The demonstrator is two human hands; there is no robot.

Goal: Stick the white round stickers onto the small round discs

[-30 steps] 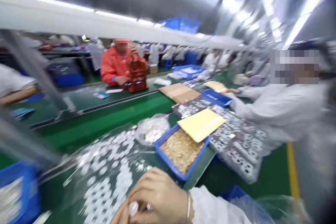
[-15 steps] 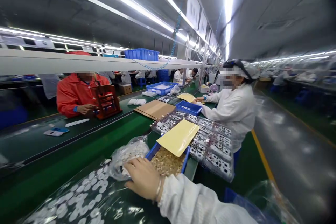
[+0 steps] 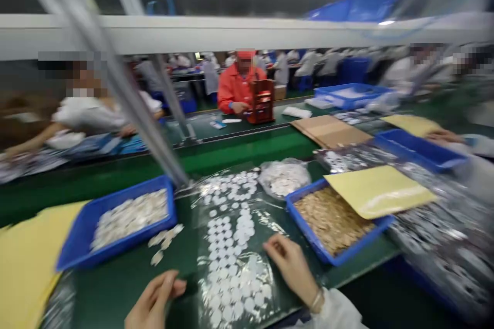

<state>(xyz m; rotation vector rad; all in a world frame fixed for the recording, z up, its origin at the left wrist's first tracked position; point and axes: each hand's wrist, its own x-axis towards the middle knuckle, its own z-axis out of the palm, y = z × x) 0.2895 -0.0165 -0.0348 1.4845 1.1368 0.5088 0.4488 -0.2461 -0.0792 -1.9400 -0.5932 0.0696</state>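
My left hand [image 3: 154, 300] is at the bottom, left of a clear plastic sheet [image 3: 200, 267] on the green bench. Its fingers are curled in with the thumb against them; whatever may be between them is hidden. On the sheet lie white round discs [image 3: 222, 247], partly in rows and partly scattered. My right hand [image 3: 293, 267] hovers over the sheet's right side, fingers bent into a loose pinch, with no content I can make out. Beyond it sits a clear bag of white discs [image 3: 285, 177]. A blue tray of tan pieces [image 3: 332, 221] stands to its right.
At left are a blue tray of whitish pieces [image 3: 131, 216], a few loose pieces [image 3: 165, 241] and yellow sheets [image 3: 34, 262]. A yellow card [image 3: 380, 190] overlaps the right tray. A slanted metal post [image 3: 131, 82] rises behind. Co-workers sit across and at both sides.
The view has swung left and down. My right hand has come back from the bag of discs to the sheet's near right side. My left hand has come into view.
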